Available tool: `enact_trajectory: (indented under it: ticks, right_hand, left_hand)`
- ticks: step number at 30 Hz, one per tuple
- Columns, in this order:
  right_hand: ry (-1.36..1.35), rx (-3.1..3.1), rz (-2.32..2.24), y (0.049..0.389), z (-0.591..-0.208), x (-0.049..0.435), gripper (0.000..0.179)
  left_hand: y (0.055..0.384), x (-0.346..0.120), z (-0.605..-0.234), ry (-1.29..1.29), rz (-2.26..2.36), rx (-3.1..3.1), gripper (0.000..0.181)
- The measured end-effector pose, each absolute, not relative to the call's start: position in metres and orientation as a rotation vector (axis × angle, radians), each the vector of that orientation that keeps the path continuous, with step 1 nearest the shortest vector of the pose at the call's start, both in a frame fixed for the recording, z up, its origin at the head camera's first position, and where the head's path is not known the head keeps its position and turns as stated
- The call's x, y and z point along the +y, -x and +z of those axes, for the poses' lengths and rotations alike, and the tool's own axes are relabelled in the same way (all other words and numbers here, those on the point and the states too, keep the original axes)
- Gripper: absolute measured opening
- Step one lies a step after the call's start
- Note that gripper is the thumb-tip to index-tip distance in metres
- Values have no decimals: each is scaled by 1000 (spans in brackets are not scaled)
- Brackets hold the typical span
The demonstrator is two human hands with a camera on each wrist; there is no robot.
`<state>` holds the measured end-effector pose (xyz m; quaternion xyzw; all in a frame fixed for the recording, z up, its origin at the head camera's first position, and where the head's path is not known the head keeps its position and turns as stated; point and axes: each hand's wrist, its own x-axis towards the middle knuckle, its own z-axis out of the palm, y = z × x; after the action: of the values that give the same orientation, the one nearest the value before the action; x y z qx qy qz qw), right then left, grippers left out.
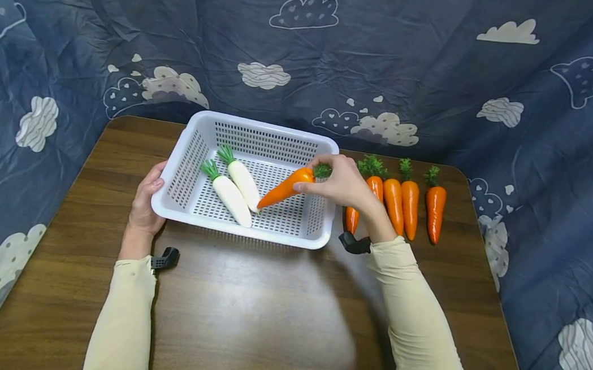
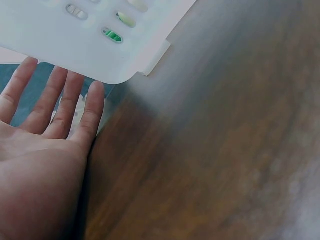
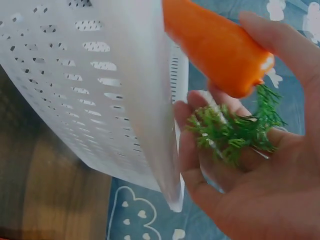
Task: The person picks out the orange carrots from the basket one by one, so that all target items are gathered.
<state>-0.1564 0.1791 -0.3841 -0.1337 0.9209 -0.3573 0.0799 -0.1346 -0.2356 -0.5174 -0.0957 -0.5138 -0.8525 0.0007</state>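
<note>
A carrot (image 1: 285, 190) with a green tuft hangs over the inside of the white basket (image 1: 242, 235), its tip pointing down-left. My right hand (image 1: 341, 181) pinches its thick top end between thumb and fingers. In the right wrist view the green tuft (image 3: 235, 130) lies against the fingers, beside the basket's wall. Two white radishes (image 1: 231, 201) with green tops rest inside on the left, and the carrot's tip overlaps one. At the basket's left end, my left hand (image 1: 146, 201) has its fingers (image 2: 62, 107) nearly straight, with fingertips right at the rim.
Several more carrots (image 1: 434, 213) lie side by side to the right of the basket, some partly behind the right hand. The brown wooden table (image 1: 248, 312) extends in front. A dark blue cloth (image 1: 223, 45) with cloud prints hangs behind and around it.
</note>
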Motion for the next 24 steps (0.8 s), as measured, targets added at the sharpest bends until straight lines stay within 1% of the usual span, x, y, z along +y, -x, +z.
enact_trajectory:
  ticks: [8, 17, 24]
  right_hand:
    - [332, 2727, -1330, 148, -382, 189, 47]
    - [328, 2704, -1640, 142, -381, 205, 43]
    - [287, 2593, -1965, 138, -378, 221, 39]
  left_hand:
    - [134, -235, -517, 303, -2685, -1596, 44]
    - [134, -234, -516, 312, -2687, -1591, 43]
    - [134, -234, -516, 333, -2701, -1568, 43]
